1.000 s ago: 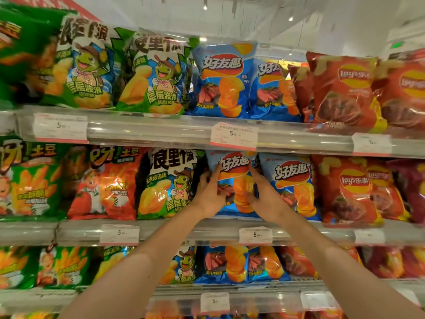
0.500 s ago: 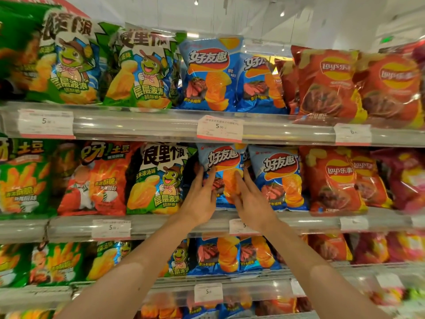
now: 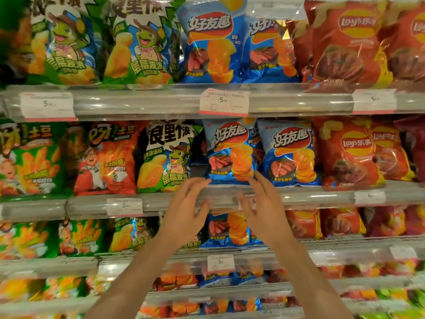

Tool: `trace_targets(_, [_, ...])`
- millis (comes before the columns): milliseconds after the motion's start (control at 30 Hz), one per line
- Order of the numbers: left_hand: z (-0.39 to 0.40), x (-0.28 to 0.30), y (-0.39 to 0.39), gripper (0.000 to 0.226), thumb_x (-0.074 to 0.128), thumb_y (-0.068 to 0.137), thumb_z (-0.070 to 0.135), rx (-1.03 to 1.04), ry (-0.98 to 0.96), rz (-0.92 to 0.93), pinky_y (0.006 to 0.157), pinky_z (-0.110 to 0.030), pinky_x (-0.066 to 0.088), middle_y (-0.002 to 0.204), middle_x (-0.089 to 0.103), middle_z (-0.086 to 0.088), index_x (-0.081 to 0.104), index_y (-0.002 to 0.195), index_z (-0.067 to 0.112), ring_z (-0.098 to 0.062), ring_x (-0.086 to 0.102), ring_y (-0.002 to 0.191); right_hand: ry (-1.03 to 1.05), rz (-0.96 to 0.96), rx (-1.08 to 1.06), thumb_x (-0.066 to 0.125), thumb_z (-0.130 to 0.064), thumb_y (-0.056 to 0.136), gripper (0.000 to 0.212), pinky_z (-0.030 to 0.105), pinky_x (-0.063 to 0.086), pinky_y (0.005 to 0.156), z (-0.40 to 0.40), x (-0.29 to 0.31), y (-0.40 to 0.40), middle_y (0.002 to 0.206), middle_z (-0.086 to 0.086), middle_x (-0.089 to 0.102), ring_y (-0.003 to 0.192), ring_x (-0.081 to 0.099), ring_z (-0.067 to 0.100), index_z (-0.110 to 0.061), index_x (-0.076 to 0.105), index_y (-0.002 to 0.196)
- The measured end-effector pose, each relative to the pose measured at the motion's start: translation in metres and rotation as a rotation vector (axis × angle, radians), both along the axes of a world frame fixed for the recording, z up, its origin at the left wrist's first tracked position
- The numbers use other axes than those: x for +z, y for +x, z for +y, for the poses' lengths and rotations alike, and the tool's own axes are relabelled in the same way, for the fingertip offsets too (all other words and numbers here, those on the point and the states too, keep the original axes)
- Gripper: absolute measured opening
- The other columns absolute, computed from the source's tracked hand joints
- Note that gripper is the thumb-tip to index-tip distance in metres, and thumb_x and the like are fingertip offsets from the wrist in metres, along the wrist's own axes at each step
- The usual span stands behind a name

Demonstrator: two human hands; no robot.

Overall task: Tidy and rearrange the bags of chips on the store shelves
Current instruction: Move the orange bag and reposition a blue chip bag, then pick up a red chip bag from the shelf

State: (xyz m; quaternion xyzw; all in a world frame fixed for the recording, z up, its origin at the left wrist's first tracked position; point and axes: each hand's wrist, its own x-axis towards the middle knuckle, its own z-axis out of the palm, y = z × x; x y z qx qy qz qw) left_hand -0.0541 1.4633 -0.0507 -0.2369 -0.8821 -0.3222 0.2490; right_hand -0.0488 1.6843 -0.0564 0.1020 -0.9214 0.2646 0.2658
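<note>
Blue bag (image 3: 230, 153) sits at shelf edge (image 3: 161, 199); L hand (image 3: 184, 210) & R hand (image 3: 264, 212) just let go, fingers spread, holding nothing.

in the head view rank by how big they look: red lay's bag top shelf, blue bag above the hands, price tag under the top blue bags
1. red Lay's bag, partly cropped
2. blue bag
3. price tag

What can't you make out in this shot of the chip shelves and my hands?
Head view only:
- Price tag on the middle shelf rail: mostly hidden behind the right hand.
- Small print on the upper price tag: too small to read.
- Bottom shelves: blurred, so brands are unreadable.
- Top-row green bags: cut off by the top edge.
</note>
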Motion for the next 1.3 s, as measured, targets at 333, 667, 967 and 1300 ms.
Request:
trace_targets(333, [-0.111, -0.060, 0.059, 0.046, 0.048, 0.098, 0.048, 0.132, 0.009, -0.212, 0.099, -0.032, 0.044, 0.138, 0.049, 0.005, 0.049, 0.140, 0.028, -0.020, 0.056, 0.118, -0.089, -0.272, -0.164, 0.032, -0.065, 0.097, 0.065, 0.042, 0.047, 0.103, -0.054, -0.068, 0.093, 0.147, 0.005, 0.050, 0.135, 0.048, 0.025, -0.026, 0.043, 0.148])
trace_targets(667, [-0.297, -0.084, 0.088, 0.042, 0.059, 0.096, 0.032, 0.118, 0.116, -0.338, 0.095, -0.041, 0.049, 0.130, 0.053, 0.004, 0.051, 0.137, 0.028, -0.018, 0.054, 0.117, -0.234, -0.369, -0.420, 0.054, -0.044, 0.098, 0.046, 0.030, 0.048, 0.086, -0.226, -0.100, 0.165, 0.129, 0.006, 0.064, 0.112, 0.064, 0.026, -0.016, 0.059, 0.134])
trace_targets(967, [-0.374, -0.033, 0.074, 0.040, 0.056, 0.097, 0.035, 0.120, 0.147, -0.188, 0.088, -0.038, 0.049, 0.120, 0.055, 0.007, 0.052, 0.136, 0.027, -0.014, 0.056, 0.109, -0.144, -0.268, -0.346, 0.054, -0.043, 0.098, 0.046, 0.034, 0.052, 0.091, -0.295, -0.047, 0.133, 0.135, 0.003, 0.061, 0.119, 0.061, 0.023, -0.020, 0.054, 0.138])
trace_targets(1300, [-0.316, 0.066, 0.010, 0.041, 0.054, 0.098, 0.032, 0.178, 0.052, 0.042, 0.085, -0.032, 0.043, 0.127, 0.056, -0.006, 0.049, 0.135, 0.016, -0.024, 0.055, 0.113, 0.071, -0.017, -0.209, 0.059, -0.032, 0.097, 0.041, 0.041, 0.054, 0.087, -0.289, 0.061, 0.012, 0.127, 0.011, 0.061, 0.111, 0.062, 0.031, -0.013, 0.056, 0.133])
